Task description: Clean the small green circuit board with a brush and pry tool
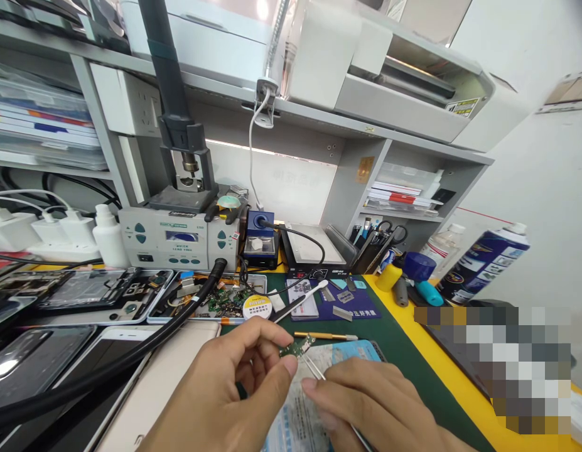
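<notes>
Between the thumb and index finger of my left hand (pixel 234 376) is a small green circuit board (pixel 297 347) with a metal connector at its right end. My right hand (pixel 370 402) is closed around metal tweezers (pixel 313 365). The tweezer tips reach up to the right end of the board; whether they touch it I cannot tell. Both hands are above a blue and white printed pad (pixel 291 417). Just beyond the board, a gold-coloured pen-like tool (pixel 326 336) lies on the green mat (pixel 413 370). My left fingers cover part of the board.
Phones and phone parts, including a white phone (pixel 116 348), crowd the left. A black hose (pixel 154 342) runs from the hot-air station (pixel 182 242) across them. Behind the hands are a round yellow-white tin (pixel 257 307), a brush (pixel 300 301) and a hot plate (pixel 314 248). Bottles (pixel 389 276) stand right.
</notes>
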Tool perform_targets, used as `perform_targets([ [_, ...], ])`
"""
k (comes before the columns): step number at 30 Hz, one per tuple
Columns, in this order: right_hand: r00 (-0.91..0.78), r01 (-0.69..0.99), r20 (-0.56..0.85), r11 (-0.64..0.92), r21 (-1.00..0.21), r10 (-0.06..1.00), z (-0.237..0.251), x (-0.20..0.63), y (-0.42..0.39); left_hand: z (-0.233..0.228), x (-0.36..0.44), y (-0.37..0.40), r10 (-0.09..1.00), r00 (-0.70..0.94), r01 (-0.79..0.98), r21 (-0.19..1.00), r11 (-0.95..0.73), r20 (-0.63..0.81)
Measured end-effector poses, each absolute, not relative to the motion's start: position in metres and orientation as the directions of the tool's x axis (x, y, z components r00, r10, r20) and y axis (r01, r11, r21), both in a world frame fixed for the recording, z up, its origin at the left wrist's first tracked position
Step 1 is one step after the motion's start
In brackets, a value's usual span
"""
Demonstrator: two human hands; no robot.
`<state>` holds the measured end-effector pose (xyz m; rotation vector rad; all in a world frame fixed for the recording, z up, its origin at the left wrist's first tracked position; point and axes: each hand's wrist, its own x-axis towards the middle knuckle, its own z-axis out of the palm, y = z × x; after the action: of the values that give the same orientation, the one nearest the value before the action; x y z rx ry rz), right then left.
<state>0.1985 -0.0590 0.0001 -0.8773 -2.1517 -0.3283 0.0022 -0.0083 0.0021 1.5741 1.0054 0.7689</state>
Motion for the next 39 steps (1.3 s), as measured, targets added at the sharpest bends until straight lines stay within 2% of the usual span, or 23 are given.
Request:
perform_targets([
  [10, -0.463, 0.679, 0.759, 0.734, -0.029, 0.459, 0.001, 0.197, -0.058, -0.001, 0.000, -0.007, 0.897, 0.442, 0.214, 0.974, -0.072, -0.031],
  [18, -0.433, 0.701, 0.764, 0.711, -0.049, 0.479, 0.001, 0.197, -0.059, -0.001, 0.000, -0.008, 0.891, 0.454, 0.202, 0.977, -0.074, -0.027],
  [25, -0.421, 0.681, 0.782, 0.730, -0.063, 0.460, -0.003, 0.195, -0.055, -0.002, 0.003, -0.009, 0.916, 0.397, 0.193, 0.969, -0.153, 0.066],
  [30, -0.305, 0.700, 0.836, 0.702, -0.128, 0.456, -0.011, 0.190, -0.057, 0.000, 0.004, -0.009, 0.913, 0.389, 0.205, 0.954, -0.217, 0.124],
  [39, -0.315, 0.699, 0.835, 0.706, -0.117, 0.450, -0.011, 0.191, -0.058, -0.002, 0.003, -0.010, 0.906, 0.370, 0.274, 0.908, -0.317, 0.205],
])
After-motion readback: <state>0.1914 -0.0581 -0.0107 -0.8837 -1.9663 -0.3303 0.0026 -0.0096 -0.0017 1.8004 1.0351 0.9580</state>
